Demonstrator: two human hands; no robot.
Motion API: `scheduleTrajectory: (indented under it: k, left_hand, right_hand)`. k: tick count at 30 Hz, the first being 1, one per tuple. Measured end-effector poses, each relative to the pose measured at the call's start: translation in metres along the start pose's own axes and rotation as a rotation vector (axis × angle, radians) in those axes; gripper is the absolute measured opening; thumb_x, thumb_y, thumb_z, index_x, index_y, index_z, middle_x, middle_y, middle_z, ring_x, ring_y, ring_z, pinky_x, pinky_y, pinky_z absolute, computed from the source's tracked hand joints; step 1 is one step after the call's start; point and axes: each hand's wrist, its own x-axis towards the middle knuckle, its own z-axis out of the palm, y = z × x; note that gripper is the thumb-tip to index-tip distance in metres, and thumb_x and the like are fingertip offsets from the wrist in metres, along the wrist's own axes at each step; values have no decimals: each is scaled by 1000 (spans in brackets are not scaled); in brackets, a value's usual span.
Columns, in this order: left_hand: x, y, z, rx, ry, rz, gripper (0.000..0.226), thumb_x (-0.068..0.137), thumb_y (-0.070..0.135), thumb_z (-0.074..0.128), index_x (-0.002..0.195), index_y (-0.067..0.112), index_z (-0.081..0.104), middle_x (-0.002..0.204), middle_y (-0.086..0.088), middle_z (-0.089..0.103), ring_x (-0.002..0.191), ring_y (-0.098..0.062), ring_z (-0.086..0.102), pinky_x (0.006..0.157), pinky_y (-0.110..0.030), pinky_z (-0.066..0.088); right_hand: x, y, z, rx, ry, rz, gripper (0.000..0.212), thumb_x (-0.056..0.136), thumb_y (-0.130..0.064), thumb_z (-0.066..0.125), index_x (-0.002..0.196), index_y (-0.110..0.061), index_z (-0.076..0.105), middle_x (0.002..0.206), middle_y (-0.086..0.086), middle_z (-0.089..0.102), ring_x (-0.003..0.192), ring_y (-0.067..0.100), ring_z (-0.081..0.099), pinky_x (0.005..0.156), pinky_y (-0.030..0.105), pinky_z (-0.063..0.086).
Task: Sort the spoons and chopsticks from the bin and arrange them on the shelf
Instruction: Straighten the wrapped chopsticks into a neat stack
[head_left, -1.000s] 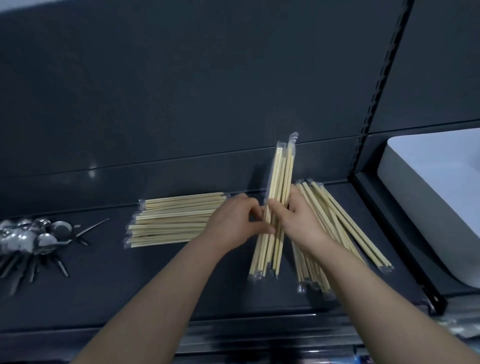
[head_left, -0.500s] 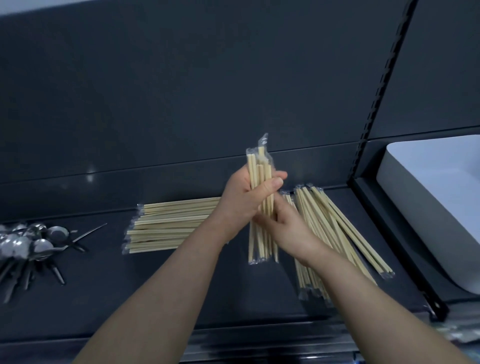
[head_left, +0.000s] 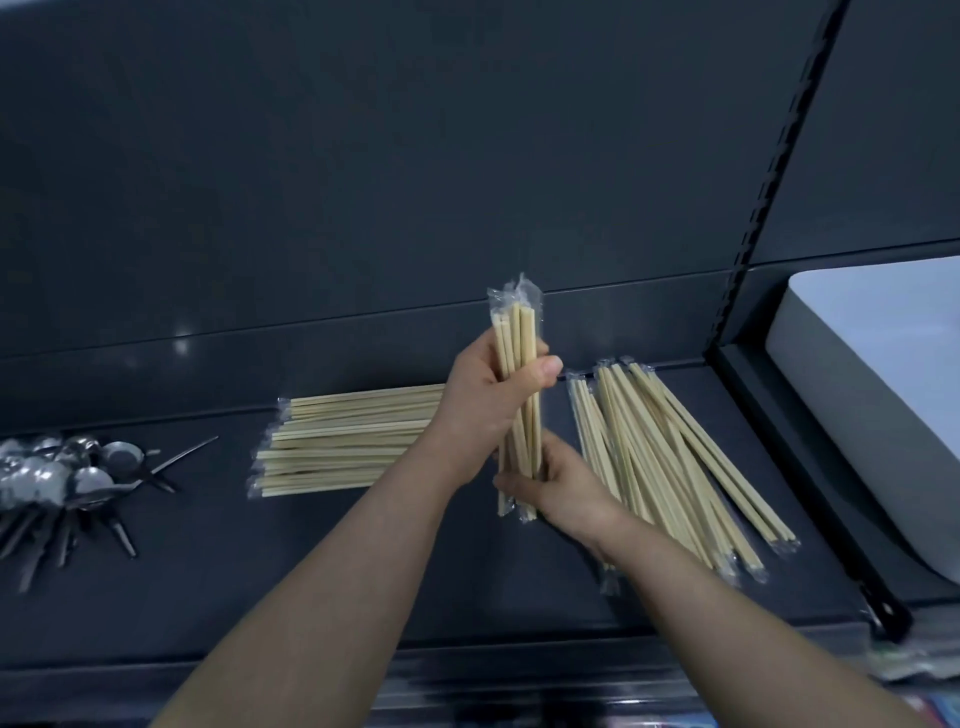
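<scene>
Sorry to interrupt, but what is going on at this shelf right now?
A person holds a bundle of wrapped chopsticks upright above the dark shelf: the left hand grips its upper part, the right hand its lower end. A neat stack of chopsticks lies on the shelf to the left, a looser pile to the right, and spoons sit at the far left. A white bin stands at the right.

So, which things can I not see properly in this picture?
Head view:
Spoons: cut by the left edge, blurred; number unclear.
White bin: cut by the right edge; rest unseen.
Flat chopstick stack: right ends hidden behind the left hand.
Right chopstick pile: partly hidden by the right hand.
</scene>
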Motion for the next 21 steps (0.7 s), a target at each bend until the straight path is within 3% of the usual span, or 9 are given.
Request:
scheduleTrajectory:
  k: [2,5,8,10,12,14,16,18,21]
  left_hand:
    - [-1,0,-1,-33,15,-7,13,89,0,64,92,11,58,76,3,60,80,-15,62,89,-36,53]
    - [-2,-2,-14,-115,62,-9,15,87,4,67,95,13,58,77,2,63,78,-15,65,89,-37,54]
    - [-6,-11,-46,-315,267,-74,24,85,5,70,101,15,55,81,-1,64,78,-16,65,83,-36,54]
    - [-13,-24,-79,-440,446,-172,22,87,4,68,97,15,52,78,0,64,76,-15,65,79,-36,53]
    - [-25,-43,-119,-469,592,-312,18,86,2,69,91,11,55,78,-5,66,78,-20,65,76,-37,54]
    - [-38,-65,-159,-427,668,-463,26,83,-2,70,106,3,58,96,-12,69,86,-25,68,78,-38,57]
    - [-52,-85,-195,-361,650,-555,44,82,-6,69,121,3,53,112,-13,66,94,-26,67,81,-38,57]
    - [-64,-96,-221,-185,583,-580,42,82,-3,69,119,10,53,114,-10,63,98,-24,64,86,-35,54]
    - [-72,-110,-246,234,461,-474,32,83,5,71,111,14,61,111,-4,62,95,-17,61,84,-27,48]
  right_hand:
    - [-1,5,9,10,-16,8,31,90,-13,64,117,-21,52,100,-7,65,89,2,61,75,18,46]
    - [4,-1,17,-120,-3,-30,20,94,-15,58,111,-20,47,90,-4,58,83,11,56,73,27,45]
    - [10,-13,27,-533,16,-60,16,96,-18,51,107,-13,40,91,4,53,88,26,56,71,34,41]
    - [13,-18,39,-791,20,-34,13,96,-17,48,103,-16,37,98,6,52,99,29,54,78,37,39]
    - [17,-21,60,-972,2,29,21,93,-14,47,112,-18,41,113,6,54,110,28,50,88,41,37]
    - [21,-21,84,-1094,-14,61,42,90,-11,47,130,-21,41,124,4,53,118,26,47,93,43,34]
    - [24,-22,109,-1168,-1,40,49,88,-11,47,135,-25,41,128,2,52,121,23,44,93,42,31]
    - [28,-22,131,-1237,24,-6,48,90,-11,47,136,-25,41,129,1,52,122,23,42,94,41,29]
    - [32,-19,150,-1240,83,-72,49,92,-21,52,138,-31,39,133,-5,49,126,19,38,104,43,24]
